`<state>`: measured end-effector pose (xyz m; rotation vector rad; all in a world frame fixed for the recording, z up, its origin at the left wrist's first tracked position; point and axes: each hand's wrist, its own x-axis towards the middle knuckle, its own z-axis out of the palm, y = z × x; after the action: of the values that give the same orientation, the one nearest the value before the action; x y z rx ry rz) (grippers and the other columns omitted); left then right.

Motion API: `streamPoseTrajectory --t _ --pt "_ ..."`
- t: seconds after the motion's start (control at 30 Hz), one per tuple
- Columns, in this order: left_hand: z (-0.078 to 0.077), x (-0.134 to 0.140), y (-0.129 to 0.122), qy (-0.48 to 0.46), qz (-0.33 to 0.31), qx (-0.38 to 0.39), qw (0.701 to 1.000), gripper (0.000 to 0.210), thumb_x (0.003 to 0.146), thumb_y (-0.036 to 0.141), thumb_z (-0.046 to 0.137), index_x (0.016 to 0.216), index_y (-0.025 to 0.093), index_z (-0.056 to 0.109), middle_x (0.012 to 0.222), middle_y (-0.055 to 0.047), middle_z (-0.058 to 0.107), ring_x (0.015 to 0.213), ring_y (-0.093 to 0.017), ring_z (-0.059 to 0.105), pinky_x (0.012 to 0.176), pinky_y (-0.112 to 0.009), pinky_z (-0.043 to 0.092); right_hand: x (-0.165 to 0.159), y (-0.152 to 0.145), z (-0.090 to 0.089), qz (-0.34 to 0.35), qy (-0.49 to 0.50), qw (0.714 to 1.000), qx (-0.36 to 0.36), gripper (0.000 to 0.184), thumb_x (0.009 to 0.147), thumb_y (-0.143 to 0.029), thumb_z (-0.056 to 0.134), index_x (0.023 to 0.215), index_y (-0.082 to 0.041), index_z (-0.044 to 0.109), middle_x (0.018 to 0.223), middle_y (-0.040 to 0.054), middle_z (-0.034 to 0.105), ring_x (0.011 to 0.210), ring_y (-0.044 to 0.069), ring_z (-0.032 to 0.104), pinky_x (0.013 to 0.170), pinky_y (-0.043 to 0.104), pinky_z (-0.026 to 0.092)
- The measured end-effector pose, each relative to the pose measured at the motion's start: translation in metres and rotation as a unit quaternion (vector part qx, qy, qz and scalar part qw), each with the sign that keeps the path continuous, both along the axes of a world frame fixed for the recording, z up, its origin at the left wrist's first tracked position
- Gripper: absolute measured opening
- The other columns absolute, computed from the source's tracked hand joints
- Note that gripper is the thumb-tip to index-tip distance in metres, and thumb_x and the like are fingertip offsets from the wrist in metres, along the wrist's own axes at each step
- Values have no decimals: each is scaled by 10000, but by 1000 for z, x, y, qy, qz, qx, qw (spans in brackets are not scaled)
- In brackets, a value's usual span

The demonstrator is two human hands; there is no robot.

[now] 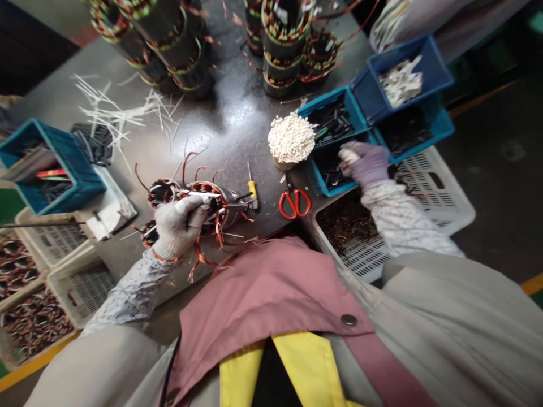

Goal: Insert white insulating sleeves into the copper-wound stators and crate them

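Note:
My left hand (180, 223), in a white glove, is closed at a copper-wound stator (207, 189), its fingertips pinching among the reddish wires. A thin white stick or tube lies across the stator beside the fingers, and a dark piece shows at the fingertips. Other wound stators (163, 192) sit beside it. My right hand (365, 161), in a pale purple glove, reaches into a blue bin (320, 180) of short black tubes. Its fingers are curled together; whatever is between them is too small to make out.
Red-handled scissors (294, 203), a yellow-handled tool (253, 189) and a bundle of white sticks (292, 138) lie between my hands. Stacked stators (284, 45) stand at the back. Loose white tubes (123, 116) lie left; blue bins (407, 85) and a white crate (449, 192) stand right.

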<state>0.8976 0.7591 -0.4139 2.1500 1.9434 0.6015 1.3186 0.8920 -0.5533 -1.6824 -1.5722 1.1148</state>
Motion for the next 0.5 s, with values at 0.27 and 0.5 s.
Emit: streamPoseTrajectory --t 0.27,0.5 --pt "0 1 0 -32 -33 10 999 252 921 408 574 955 226 745 879 -38 800 775 -192 755 730 -280 559 -185 -93 30 -30 209 915 -345 208 825 -274 778 746 -129 651 527 -40 563 444 56 486 418 158 401" --pt "-2 0 0 -22 -32 2 999 284 912 436 557 927 223 744 852 -46 788 738 -190 738 706 -287 543 -203 -83 14 40 135 953 -268 103 902 -169 640 842 -139 718 691 4 688 545 94 582 537 200 463"
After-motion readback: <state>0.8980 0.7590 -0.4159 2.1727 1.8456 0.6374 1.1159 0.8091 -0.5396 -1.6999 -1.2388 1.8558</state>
